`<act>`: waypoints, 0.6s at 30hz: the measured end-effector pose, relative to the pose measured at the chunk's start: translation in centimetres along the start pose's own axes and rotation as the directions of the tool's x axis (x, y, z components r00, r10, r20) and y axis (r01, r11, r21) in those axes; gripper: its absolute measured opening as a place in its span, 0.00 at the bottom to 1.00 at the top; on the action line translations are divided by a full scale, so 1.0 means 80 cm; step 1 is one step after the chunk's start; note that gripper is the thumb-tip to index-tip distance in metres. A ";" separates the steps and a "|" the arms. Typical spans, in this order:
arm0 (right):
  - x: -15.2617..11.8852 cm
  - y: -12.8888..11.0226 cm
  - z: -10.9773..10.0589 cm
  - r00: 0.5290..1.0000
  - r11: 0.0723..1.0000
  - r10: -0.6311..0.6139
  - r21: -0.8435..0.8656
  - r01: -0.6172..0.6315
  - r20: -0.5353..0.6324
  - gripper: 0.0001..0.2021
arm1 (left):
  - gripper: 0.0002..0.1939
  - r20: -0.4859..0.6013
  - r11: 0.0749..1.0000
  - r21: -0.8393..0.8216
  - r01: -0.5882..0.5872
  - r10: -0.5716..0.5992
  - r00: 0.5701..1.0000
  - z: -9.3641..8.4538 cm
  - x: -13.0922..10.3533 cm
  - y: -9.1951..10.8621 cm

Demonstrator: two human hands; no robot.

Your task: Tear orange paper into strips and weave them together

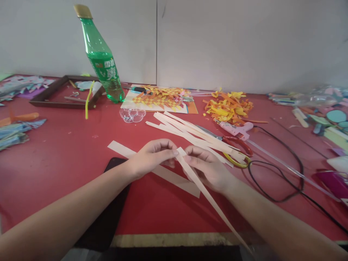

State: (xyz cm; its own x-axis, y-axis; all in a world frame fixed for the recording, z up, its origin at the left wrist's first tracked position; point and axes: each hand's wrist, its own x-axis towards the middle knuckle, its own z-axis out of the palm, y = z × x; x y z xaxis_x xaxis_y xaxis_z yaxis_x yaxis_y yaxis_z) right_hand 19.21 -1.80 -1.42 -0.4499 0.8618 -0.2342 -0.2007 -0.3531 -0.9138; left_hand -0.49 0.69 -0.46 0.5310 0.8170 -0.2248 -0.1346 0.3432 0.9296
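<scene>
A long pale paper strip (208,194) is pinched at its upper end between my two hands, and its tail hangs down past the table's front edge. My left hand (154,156) grips the tip with thumb and fingers. Close beside it, my right hand (208,166) has its fingers closed on the same strip. Under my hands lies a wider pale strip (174,180) flat on the red table (152,210). Just beyond, several loose cream paper strips (187,132) lie in a pile over scissors (244,146) with red and yellow handles.
A green bottle (102,65) stands at the back left beside a dark frame (58,105). Orange and yellow paper pieces (228,107) are heaped at the back. A pink glue gun (237,129) trails a black cord (272,199) on the right. A dark phone (108,206) lies beneath my left forearm.
</scene>
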 end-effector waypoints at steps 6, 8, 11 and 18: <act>0.002 -0.001 0.000 0.999 1.000 0.023 -0.006 -0.023 0.025 0.10 | 0.10 0.123 0.965 0.263 0.008 -0.042 0.991 0.000 -0.001 0.002; 0.002 -0.001 -0.002 1.000 0.999 0.000 -0.047 0.001 0.027 0.10 | 0.11 0.143 0.945 0.328 0.005 -0.055 0.988 0.000 -0.002 0.003; 0.003 -0.003 -0.005 0.999 0.994 0.004 -0.108 0.000 0.032 0.10 | 0.12 0.143 0.931 0.364 0.009 -0.065 0.988 0.001 -0.004 0.004; 0.001 -0.008 -0.006 0.999 0.963 -0.035 -0.266 0.038 0.015 0.10 | 0.12 0.136 0.924 0.381 0.010 -0.067 0.989 -0.001 -0.003 0.003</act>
State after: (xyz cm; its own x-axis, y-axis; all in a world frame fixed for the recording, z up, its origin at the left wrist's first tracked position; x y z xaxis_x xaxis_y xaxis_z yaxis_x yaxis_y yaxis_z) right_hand 19.74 -1.34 -1.01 -0.4558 0.8681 -0.1968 0.0215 -0.2103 -0.9774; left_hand -0.68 0.62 -0.22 0.6473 0.7220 -0.2446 0.1999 0.1489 0.9684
